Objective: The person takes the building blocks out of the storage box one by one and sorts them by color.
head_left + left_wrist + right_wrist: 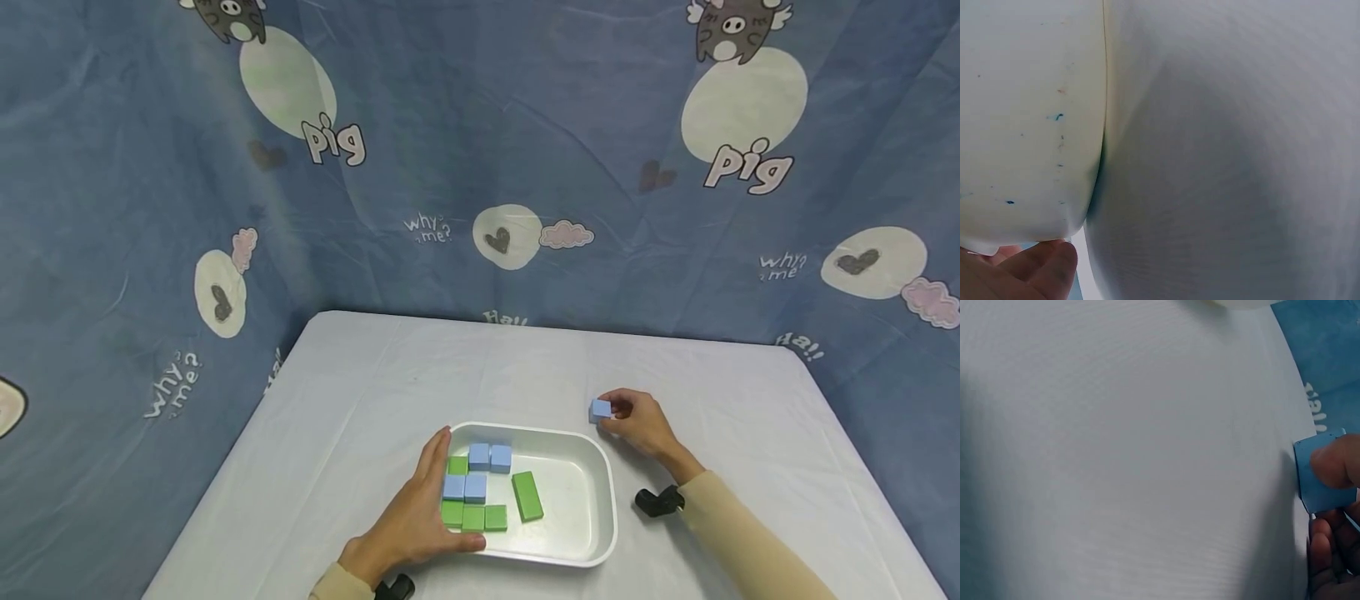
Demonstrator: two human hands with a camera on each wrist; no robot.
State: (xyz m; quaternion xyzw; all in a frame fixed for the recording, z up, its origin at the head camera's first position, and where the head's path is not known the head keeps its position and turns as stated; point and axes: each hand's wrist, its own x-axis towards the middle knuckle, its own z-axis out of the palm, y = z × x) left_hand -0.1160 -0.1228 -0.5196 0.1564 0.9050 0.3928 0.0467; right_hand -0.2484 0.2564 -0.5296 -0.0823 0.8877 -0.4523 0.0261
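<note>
Pinched between thumb and fingertips, a small light-blue block [600, 409] sits in the grip of the right hand [637, 425], low over the desk [360, 392] and just beyond the far right corner of the white tray [607, 492] — whether the block touches the desk cannot be told. The right wrist view shows the same block [1321, 472] at the frame's right edge with a fingertip [1335, 464] pressed over its face and more fingers curled below it. The left hand [420, 512] lies with straight fingers flat along the tray's near left edge, thumb along the front rim, holding nothing; in the left wrist view only the tray's white outer wall [1029, 125] shows close up, speckled with tiny marks, a fingertip [1047, 265] touching its lower edge. Inside the tray, on its left half, four light-blue blocks [476, 471] lie in two pairs, one pair set a little further back than the other, with small green blocks [474, 517] touching them at the front and one more green block [457, 465] at the back left. A longer green block [527, 496] lies apart from that cluster, angled, near the tray's middle. Behind the desk hangs a blue cloth backdrop [480, 150] printed with cartoon pigs, hearts and the word "pig" — it wraps round the left side too.
</note>
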